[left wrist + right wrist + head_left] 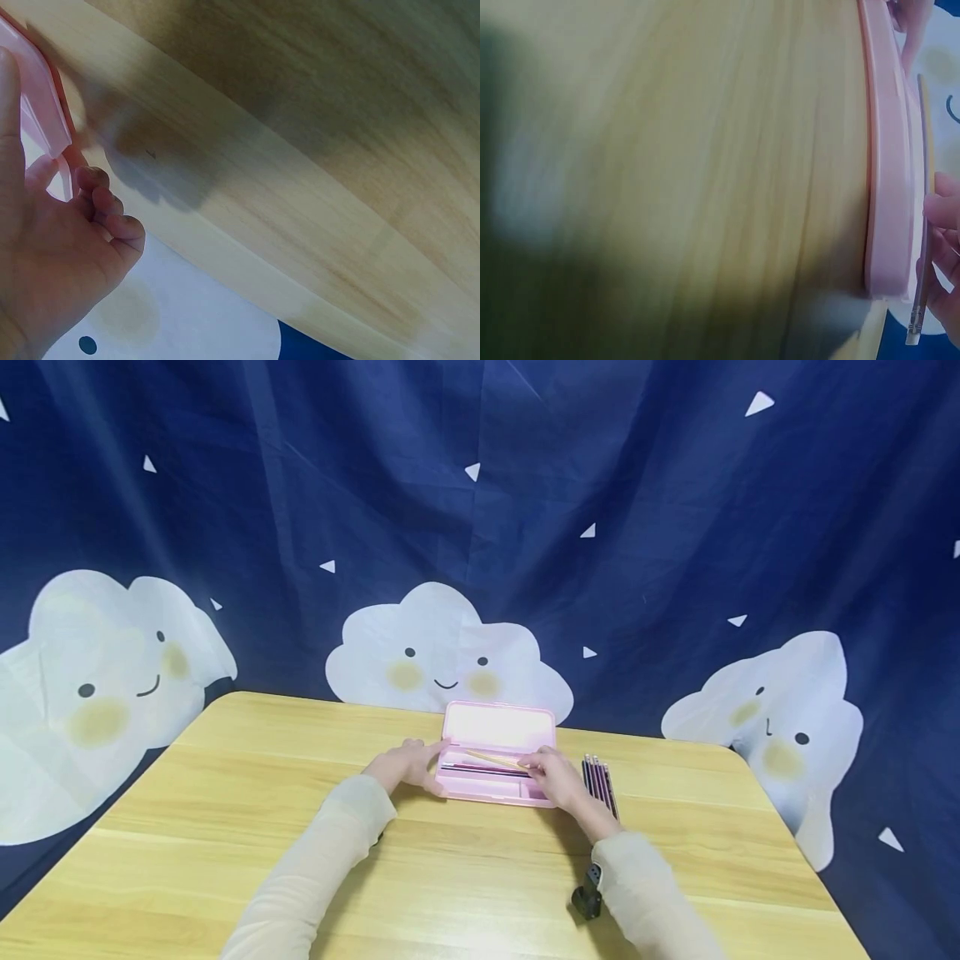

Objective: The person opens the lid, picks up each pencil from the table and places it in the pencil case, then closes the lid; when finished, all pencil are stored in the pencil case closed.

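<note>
A pink pencil case (480, 798) lies with its lid (499, 727) raised at the back. My left hand (405, 764) holds its left end, thumb and a finger spread along that end; the other fingers curl beside it in the left wrist view. Over the tray, my right hand (558, 781) pinches a pencil (928, 150) near its eraser end, its other end pointing left. Dark pencils (480, 769) lie lengthwise in the long compartment below. The small right compartment is partly hidden by the right hand.
Several dark pencils (598, 781) with pale eraser ends lie side by side right of the case, partly behind the right forearm. The wooden table (480, 877) ends at a dark blue curtain (525, 527) printed with clouds. A black camera mount (587, 895) hangs at the right cuff.
</note>
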### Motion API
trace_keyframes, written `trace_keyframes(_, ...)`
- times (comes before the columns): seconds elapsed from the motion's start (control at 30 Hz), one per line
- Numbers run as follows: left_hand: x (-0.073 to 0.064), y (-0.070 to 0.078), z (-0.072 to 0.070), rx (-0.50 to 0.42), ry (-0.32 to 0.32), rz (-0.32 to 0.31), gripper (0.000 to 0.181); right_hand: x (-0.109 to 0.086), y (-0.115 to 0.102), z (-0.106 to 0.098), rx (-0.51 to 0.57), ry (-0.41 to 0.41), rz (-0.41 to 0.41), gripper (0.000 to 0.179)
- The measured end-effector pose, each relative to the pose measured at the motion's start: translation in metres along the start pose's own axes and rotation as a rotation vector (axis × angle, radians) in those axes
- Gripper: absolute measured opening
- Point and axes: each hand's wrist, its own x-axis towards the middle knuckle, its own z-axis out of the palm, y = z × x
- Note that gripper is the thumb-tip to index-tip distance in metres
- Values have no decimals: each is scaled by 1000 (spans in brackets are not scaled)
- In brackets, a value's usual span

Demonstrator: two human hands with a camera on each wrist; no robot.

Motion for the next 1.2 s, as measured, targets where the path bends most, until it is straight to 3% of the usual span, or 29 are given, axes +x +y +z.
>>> trace_keyframes(0.47,1,1,1,-8,10,9,102,13,-11,14,-81,8,-65,20)
trace_keyframes(0.8,-2,2,-1,-3,2,12,101,22,-18,16,-160,-56,28,20)
trace_keyframes(1.03,-2,2,-2,4,1,13,101,23,-18,19,-213,-88,40,23)
trace_keyframes(1.2,-4,2,-2,-10,0,8,101,25,-18,22,-238,-128,43,33)
